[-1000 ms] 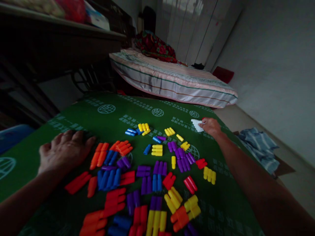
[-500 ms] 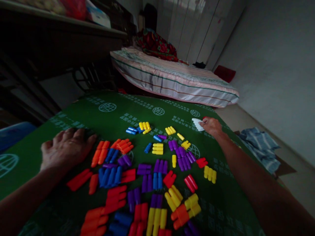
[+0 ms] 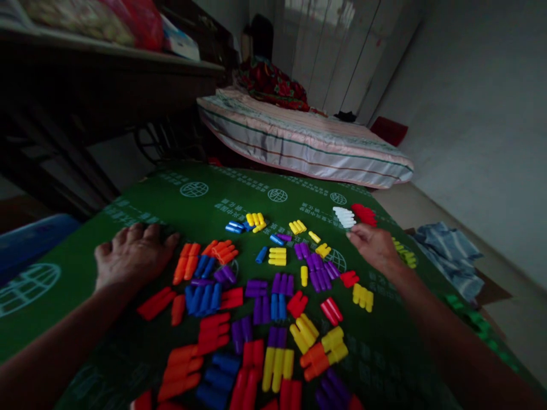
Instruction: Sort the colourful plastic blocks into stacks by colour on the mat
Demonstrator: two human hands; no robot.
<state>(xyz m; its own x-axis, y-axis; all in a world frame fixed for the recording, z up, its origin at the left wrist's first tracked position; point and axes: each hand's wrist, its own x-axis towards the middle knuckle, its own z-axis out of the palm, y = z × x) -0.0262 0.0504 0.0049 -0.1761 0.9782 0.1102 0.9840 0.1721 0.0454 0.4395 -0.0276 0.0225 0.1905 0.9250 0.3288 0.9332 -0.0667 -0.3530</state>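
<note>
My left hand (image 3: 132, 256) lies palm down on the green table cover (image 3: 231, 191), fingers spread and nothing held. Just right of it are orange plastic pieces (image 3: 186, 262) shaped like joined tubes. My right hand (image 3: 372, 245) is at the far right, fingers loosely bent and apparently empty. Its fingertips are beside the lower end of a white row of joined pieces (image 3: 344, 217); whether they touch it I cannot tell. A red row of pieces (image 3: 364, 214) lies behind that hand. Loose purple pieces (image 3: 317, 270) and yellow pieces (image 3: 277, 256) lie between my hands.
Blue pieces (image 3: 204, 300) and more red ones are spread toward the near edge. Green pieces (image 3: 474, 319) and a yellow-green group (image 3: 404, 252) lie beyond my right forearm. A bed (image 3: 307, 145) stands behind the table, a dark desk (image 3: 106, 74) at left.
My right hand has let go of the white row and drawn slightly nearer, uncovering the red row. The view has shifted a little; my left hand still rests flat.
</note>
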